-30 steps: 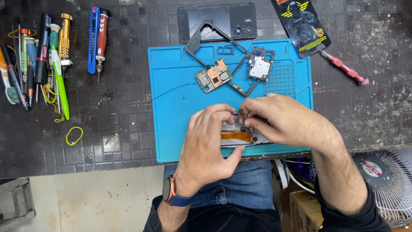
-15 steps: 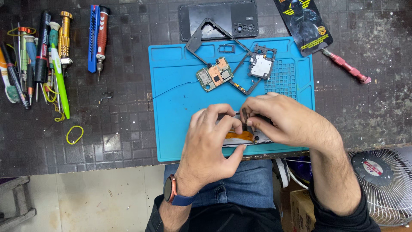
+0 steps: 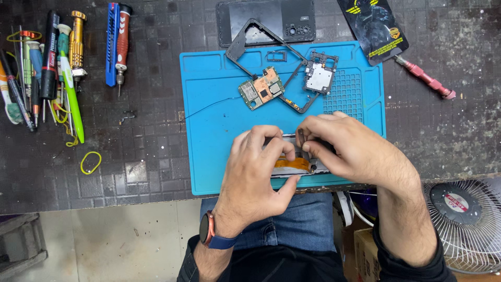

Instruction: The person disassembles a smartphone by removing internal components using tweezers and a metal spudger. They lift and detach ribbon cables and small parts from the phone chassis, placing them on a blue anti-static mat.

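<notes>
Our left hand point(image 3: 255, 167) and right hand point(image 3: 347, 149) both grasp the opened phone body point(image 3: 295, 164), its long axis running left to right. It lies on a blue mat point(image 3: 209, 130) covering the dark tiled tabletop point(image 3: 130, 136).

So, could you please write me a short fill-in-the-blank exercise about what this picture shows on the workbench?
1. Both hands, left hand and right hand, work on a part lying on the ____ mat.
2. The green circuit board lies on the mat, ____ from both hands.
3. A watch sits on the ____ wrist.
4. The yellow rubber band lies to the ____ of the mat.

Missing words: blue; apart; left; left
</notes>
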